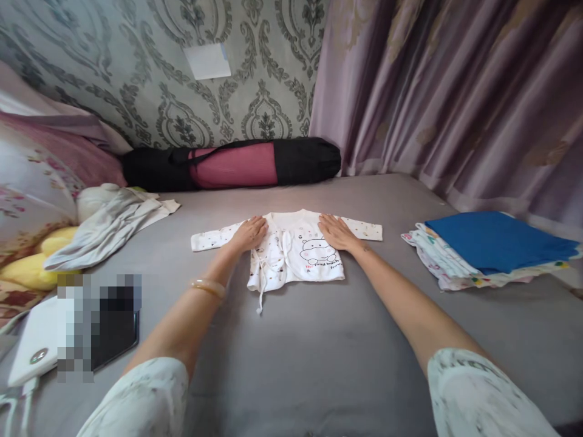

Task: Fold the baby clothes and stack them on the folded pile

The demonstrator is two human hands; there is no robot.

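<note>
A small white baby shirt point(291, 255) lies spread out on the grey sheet point(291, 352), its sleeves stretched to both sides. It has a cartoon animal print, small scattered motifs and tie strings at the front. My left hand point(252, 233) rests flat on the shirt's left shoulder, fingers extended. On its right shoulder, beside the cartoon print, my right hand point(337, 232) lies flat as well. Neither hand grips the cloth. The hands cover parts of the shoulders and sleeve tops.
To the right sits a stack of folded clothes point(496, 246), blue on top. A black and pink long bag point(232, 165) lies along the wall. On the left are a crumpled grey cloth point(109, 221), a white device with a cable point(40, 340) and a dark phone-like object point(116, 334).
</note>
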